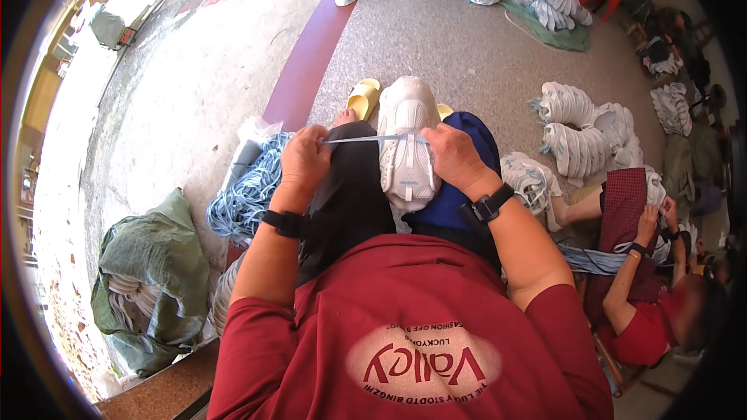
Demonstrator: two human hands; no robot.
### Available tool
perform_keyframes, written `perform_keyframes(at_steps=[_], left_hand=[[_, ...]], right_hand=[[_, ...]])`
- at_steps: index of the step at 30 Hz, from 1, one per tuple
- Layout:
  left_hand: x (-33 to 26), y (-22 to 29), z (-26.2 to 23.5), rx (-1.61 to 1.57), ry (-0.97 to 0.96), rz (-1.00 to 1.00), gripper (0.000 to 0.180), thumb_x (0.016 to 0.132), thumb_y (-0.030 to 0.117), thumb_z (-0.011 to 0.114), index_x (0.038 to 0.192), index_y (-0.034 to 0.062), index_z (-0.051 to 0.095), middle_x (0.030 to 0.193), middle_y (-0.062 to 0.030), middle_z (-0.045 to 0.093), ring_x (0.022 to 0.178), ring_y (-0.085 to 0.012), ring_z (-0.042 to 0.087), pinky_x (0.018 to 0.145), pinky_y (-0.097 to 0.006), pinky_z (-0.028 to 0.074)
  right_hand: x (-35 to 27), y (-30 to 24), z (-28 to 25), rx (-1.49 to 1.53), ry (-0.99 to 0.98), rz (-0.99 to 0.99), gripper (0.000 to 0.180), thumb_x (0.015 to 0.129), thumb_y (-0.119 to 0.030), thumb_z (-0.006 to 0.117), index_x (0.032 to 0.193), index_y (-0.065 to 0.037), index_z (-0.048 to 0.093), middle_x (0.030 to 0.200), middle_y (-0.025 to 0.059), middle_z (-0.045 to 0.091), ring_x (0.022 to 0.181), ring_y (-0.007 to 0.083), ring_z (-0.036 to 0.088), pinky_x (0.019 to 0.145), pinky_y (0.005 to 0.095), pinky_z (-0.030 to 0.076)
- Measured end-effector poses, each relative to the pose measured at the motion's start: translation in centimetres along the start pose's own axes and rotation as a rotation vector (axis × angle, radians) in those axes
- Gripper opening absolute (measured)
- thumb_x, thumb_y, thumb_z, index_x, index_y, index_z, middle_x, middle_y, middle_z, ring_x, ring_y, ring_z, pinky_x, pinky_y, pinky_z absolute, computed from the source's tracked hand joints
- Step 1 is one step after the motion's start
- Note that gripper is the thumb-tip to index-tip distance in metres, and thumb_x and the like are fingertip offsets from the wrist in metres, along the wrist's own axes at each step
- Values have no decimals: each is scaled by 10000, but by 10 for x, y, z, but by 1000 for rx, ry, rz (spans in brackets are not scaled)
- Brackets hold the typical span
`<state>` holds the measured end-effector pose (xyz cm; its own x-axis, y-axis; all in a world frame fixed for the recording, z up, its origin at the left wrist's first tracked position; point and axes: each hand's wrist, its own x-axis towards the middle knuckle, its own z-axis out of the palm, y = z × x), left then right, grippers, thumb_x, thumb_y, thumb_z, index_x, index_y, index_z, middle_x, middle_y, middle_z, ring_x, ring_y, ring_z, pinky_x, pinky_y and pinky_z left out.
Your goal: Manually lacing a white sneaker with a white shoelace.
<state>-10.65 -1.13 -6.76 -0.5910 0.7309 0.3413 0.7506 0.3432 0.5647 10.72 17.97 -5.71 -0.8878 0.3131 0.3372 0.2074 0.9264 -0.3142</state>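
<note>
Both hands' fingers [320, 140] pinched on a pale lace [373, 138] across a white sneaker [406, 148], lace bundle [247, 190] alongside.

Both hands, left hand [305, 159] and right hand [455, 157], apparently stretch a pale lace [373, 138] across a white sneaker [406, 144].

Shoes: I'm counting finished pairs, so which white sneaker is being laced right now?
The white sneaker on the person's lap, a lace stretched across it between both hands; the others lie piled on the floor.
</note>
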Motion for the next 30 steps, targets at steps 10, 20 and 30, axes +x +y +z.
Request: perform_keyframes(at_steps=[10, 20, 30], left_hand=[[-41, -123, -42, -621, 436, -559, 80, 870, 31, 520, 897, 21, 594, 630, 13, 513, 477, -51, 432, 408, -201, 348], [-79, -187, -118, -889, 912, -864, 49, 878, 85, 564, 834, 72, 547, 588, 20, 482, 452, -60, 433, 396, -185, 361], [-125, -251, -223, -747, 939, -926, 109, 876, 160, 574, 793, 123, 513, 555, 23, 470, 432, -97, 453, 369, -225, 353]], right_hand=[[-19, 25, 10, -46, 98, 5, 87, 755, -74, 510, 688, -41, 554, 642, 181, 539, 644, 358, 581, 555, 434, 465], [-507, 200, -80, -648, 4, 1295, 209, 813, -101, 483, 777, 51, 622, 810, 260, 618, 776, 398, 598, 662, 481, 441], [-604, 52, -127, -304, 376, 2320, 403, 798, -312, 569, 849, 82, 632, 860, 208, 643, 742, 301, 626, 596, 414, 478]])
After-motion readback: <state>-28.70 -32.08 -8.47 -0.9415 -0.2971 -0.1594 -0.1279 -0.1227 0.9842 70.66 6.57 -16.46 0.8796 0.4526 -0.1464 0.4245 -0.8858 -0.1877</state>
